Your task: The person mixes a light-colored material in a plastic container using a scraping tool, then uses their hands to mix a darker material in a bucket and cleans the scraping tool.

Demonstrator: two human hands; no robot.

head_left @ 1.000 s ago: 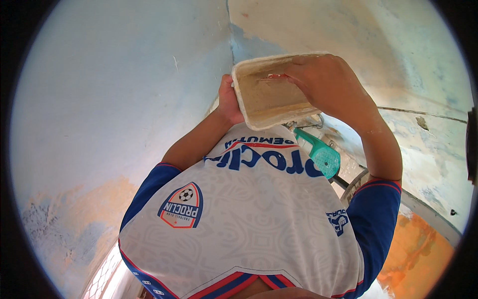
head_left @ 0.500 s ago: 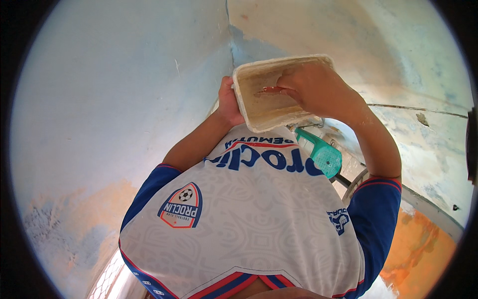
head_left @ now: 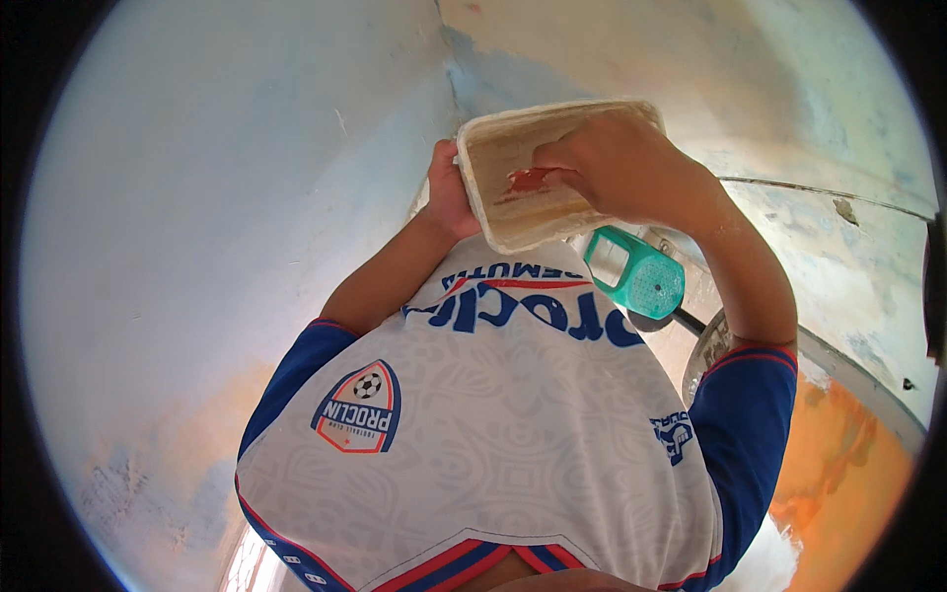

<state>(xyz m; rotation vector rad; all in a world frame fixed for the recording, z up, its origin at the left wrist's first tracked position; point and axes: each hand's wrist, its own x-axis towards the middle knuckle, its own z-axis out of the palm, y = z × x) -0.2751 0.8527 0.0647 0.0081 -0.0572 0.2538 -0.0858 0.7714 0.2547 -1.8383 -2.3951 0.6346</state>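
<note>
1. Head view, what has changed: half a second ago the right hand [head_left: 621, 163] lay flat over the inside of the tray [head_left: 513, 192] and nothing red showed there. Now its fingers are bunched at the middle of the tray, and a small red smear or scrap [head_left: 531, 181] shows just at the fingertips (whether it is a cloth, a sponge or a stain, I cannot tell). Judging from this, the wiping of the tray's inside is in full course, not finished.

2. Head view, the tray and the hands: the pale rectangular tray is held up in the air before the chest, tilted, its hollow side toward the camera. The left hand [head_left: 449, 192] clasps its left edge, thumb on the rim. The right hand presses down into the hollow from the right, fingers closed around the red bit.

3. Head view, nearby: a teal plastic container [head_left: 636, 276] sits just below the tray's lower right corner, apart from both hands.
</note>
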